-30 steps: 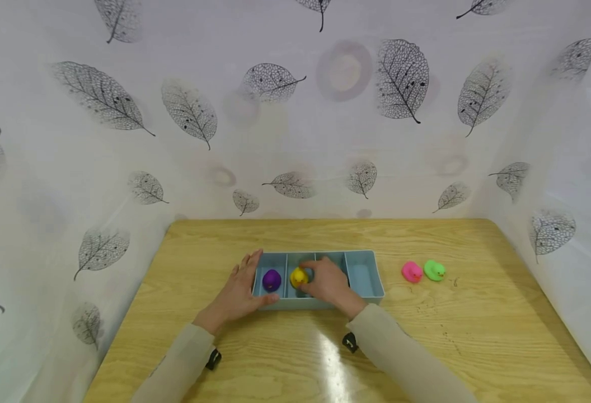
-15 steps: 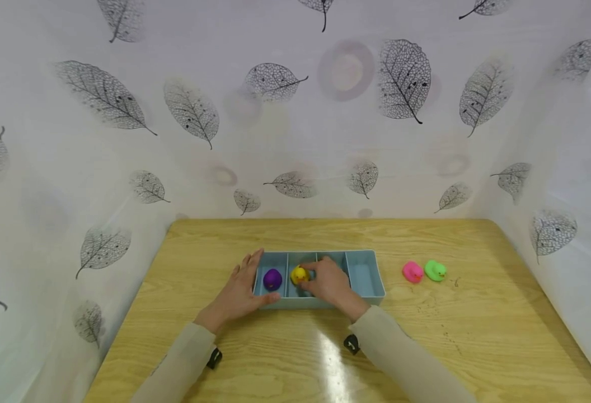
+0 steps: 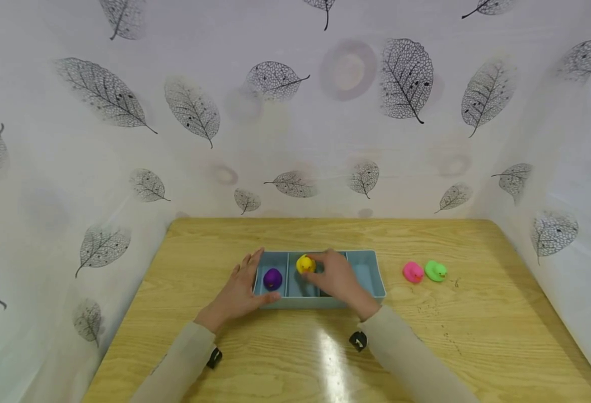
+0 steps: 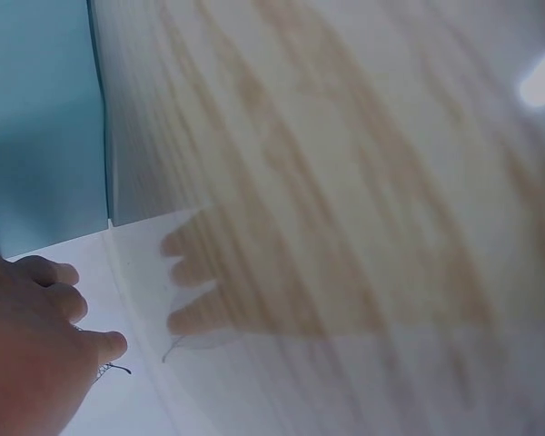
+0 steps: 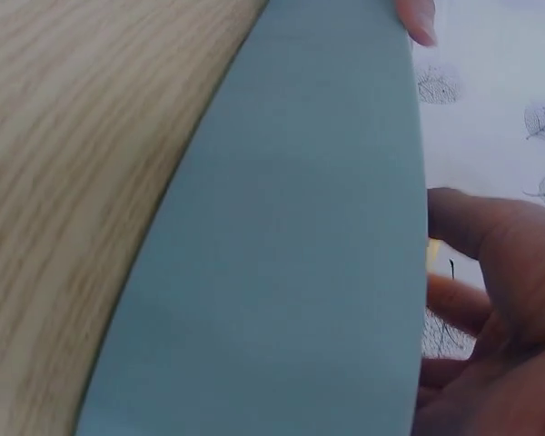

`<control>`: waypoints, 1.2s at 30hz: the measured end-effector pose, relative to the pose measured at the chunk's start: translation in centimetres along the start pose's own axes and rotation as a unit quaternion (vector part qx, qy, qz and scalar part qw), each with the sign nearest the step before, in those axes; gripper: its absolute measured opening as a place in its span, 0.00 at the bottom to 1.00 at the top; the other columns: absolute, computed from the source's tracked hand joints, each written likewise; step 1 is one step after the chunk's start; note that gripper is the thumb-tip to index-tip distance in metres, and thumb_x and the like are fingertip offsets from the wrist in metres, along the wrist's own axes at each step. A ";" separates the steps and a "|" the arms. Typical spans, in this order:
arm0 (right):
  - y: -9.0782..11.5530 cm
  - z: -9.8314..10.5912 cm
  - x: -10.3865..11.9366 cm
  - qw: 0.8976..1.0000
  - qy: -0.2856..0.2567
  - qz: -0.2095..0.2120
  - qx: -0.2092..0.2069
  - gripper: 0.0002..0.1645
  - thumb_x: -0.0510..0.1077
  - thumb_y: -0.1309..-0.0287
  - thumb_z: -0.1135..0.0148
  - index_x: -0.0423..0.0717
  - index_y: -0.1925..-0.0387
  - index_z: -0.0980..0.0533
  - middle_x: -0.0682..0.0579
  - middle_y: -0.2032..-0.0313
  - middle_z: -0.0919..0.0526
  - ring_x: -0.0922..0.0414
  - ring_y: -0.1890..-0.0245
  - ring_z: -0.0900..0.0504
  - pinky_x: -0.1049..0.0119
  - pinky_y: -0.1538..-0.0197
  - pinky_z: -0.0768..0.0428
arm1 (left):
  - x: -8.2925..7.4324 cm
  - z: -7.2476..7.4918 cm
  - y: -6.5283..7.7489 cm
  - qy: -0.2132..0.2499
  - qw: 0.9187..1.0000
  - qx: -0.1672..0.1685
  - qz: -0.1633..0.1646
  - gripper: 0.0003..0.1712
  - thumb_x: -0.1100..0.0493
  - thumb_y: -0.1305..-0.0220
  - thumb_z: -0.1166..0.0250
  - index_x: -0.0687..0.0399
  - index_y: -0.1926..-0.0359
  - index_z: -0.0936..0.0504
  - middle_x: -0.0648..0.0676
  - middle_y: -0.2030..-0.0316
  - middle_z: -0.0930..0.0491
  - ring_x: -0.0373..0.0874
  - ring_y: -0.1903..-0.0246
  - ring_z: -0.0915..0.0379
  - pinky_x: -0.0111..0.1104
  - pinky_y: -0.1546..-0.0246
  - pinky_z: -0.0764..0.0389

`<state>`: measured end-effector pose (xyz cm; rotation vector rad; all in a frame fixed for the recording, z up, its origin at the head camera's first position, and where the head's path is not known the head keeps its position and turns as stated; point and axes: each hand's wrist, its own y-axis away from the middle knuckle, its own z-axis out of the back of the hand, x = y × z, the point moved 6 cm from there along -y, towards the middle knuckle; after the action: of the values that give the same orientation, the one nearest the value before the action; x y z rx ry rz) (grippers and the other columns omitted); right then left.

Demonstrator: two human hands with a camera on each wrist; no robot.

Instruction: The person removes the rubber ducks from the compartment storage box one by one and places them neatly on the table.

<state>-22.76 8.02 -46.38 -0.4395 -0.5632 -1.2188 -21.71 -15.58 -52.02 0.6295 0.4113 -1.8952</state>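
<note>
In the head view, a light blue box (image 3: 285, 303) with several compartments stands on the table. My left hand (image 3: 237, 294) grips its left end, thumb over the front rim and fingers along the left side. A purple rubber duck (image 3: 272, 279) sits in the leftmost compartment. My right hand (image 3: 341, 277) pinches a yellow rubber duck (image 3: 305, 264) between thumb and fingers, over the second compartment. In the right wrist view the box's front wall (image 5: 282, 227) hides most of the duck. The left wrist view shows my left fingers (image 4: 64, 300) by the box's corner.
To the right of the box, a pink rubber duck (image 3: 413, 272) and a green rubber duck (image 3: 435, 271) lie side by side on the wooden table (image 3: 275, 358). A white leaf-patterned curtain (image 3: 295, 140) surrounds the table's back and sides.
My right hand has raised the yellow duck and shifted it slightly to the right and back within the view. The left hand, the box and the other ducks have stayed put.
</note>
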 end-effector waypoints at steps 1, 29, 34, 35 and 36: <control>0.0 0.2 0.0 1.000 -0.004 0.004 -0.001 0.30 0.51 0.39 0.24 0.45 0.37 0.17 0.39 0.44 0.14 0.42 0.48 0.15 0.45 0.46 0.14 | 0.0 0.0 0.0 0.000 1.000 0.000 0.001 0.68 0.25 0.39 0.34 0.46 0.13 0.61 0.56 0.15 0.54 0.65 0.16 0.62 0.64 0.19 0.56; 0.9 3.7 -1.1 0.986 -0.095 0.136 -0.019 0.20 0.39 0.41 0.26 0.38 0.47 0.16 0.42 0.45 0.13 0.50 0.55 0.15 0.49 0.48 0.12 | 0.0 0.0 0.2 0.006 1.000 0.003 0.003 0.69 0.25 0.39 0.33 0.43 0.13 0.62 0.55 0.14 0.55 0.65 0.16 0.62 0.64 0.19 0.58; 1.2 4.4 -1.7 0.983 -0.106 0.145 -0.023 0.23 0.38 0.41 0.25 0.37 0.44 0.16 0.41 0.43 0.14 0.49 0.53 0.14 0.47 0.47 0.12 | -0.1 0.0 0.2 0.006 1.000 0.005 0.005 0.69 0.25 0.39 0.32 0.44 0.13 0.62 0.56 0.14 0.55 0.65 0.16 0.62 0.63 0.18 0.58; 1.3 4.5 -1.9 0.983 -0.107 0.146 -0.024 0.23 0.38 0.41 0.25 0.37 0.44 0.16 0.41 0.43 0.14 0.49 0.52 0.14 0.47 0.47 0.12 | -0.1 0.1 0.2 0.007 1.000 0.005 0.005 0.69 0.25 0.39 0.32 0.44 0.13 0.62 0.56 0.15 0.55 0.66 0.16 0.62 0.63 0.18 0.58; 1.3 4.7 -2.1 0.983 -0.110 0.144 -0.025 0.23 0.39 0.40 0.25 0.38 0.44 0.16 0.42 0.43 0.14 0.50 0.52 0.14 0.47 0.46 0.12 | -0.2 0.1 0.2 0.008 1.000 0.005 0.006 0.69 0.25 0.39 0.32 0.44 0.13 0.62 0.56 0.15 0.55 0.66 0.16 0.62 0.63 0.18 0.58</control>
<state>-22.79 12.78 -44.01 -0.6799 -0.6348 -0.9128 -21.51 -15.59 -51.84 0.6533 0.4074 -1.8829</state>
